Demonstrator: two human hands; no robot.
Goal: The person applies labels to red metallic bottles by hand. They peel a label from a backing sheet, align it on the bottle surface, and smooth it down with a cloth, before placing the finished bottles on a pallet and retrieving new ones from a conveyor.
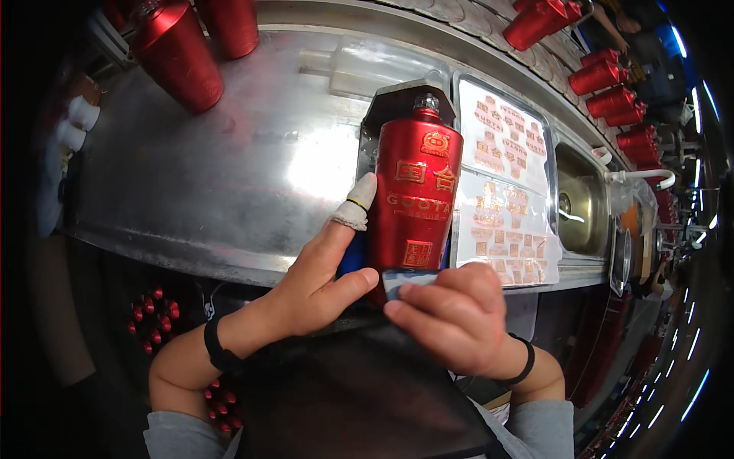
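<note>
A glossy red bottle (401, 229) with gold characters and a clear neck lies tilted on a dark angular holder (375, 118), its base toward me. My left hand (317, 283) grips its left side. The index finger, in a white finger cover with a yellow band, lies along the bottle, and the thumb reaches the lower front; the other fingers are hidden. My right hand (455, 317) pinches a small flat bluish-grey piece (397, 283) against the bottle's lower front. Beside the bottle lie clear sheets of gold stickers (501, 222).
More red bottles (180, 61) stand at the back left of the steel table (252, 153). A clear plastic box (382, 65) sits behind the holder. To the right are a sink (582, 203) and a white tap (650, 177). Further red bottles (539, 23) line a conveyor (489, 50).
</note>
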